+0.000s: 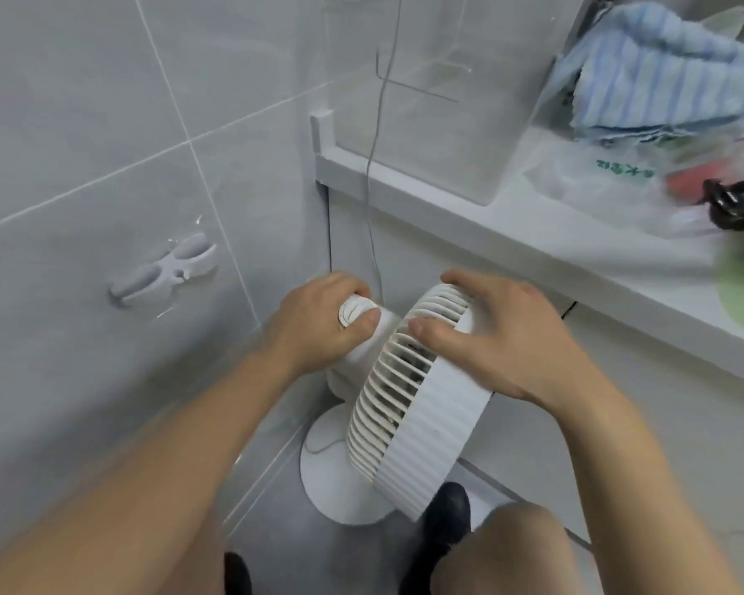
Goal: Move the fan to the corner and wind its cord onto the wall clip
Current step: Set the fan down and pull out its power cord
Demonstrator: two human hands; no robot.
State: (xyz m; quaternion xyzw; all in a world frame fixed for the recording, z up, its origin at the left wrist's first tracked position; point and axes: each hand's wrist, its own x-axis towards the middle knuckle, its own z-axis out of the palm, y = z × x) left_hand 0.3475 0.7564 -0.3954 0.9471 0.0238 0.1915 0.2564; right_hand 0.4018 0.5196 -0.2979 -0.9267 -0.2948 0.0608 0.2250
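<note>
A white fan (422, 418) with a ribbed round head stands on its round base (331, 478) on the grey floor, in the corner between the tiled wall and a white cabinet. My left hand (318, 328) grips the motor housing at the back of the fan, thumb beside the round knob. My right hand (486, 332) holds the top rim of the fan head, thumb on the grille. The thin white cord (372, 165) runs up from behind the fan along the cabinet. A white wall clip (164, 272) sits on the tile to the left, with no cord on it.
A white countertop (469, 216) runs along the right, carrying a clear plastic box (426, 100), a blue striped towel (662, 75) and plastic bags (619, 173). My dark shoes (447, 517) stand on the floor right below the fan.
</note>
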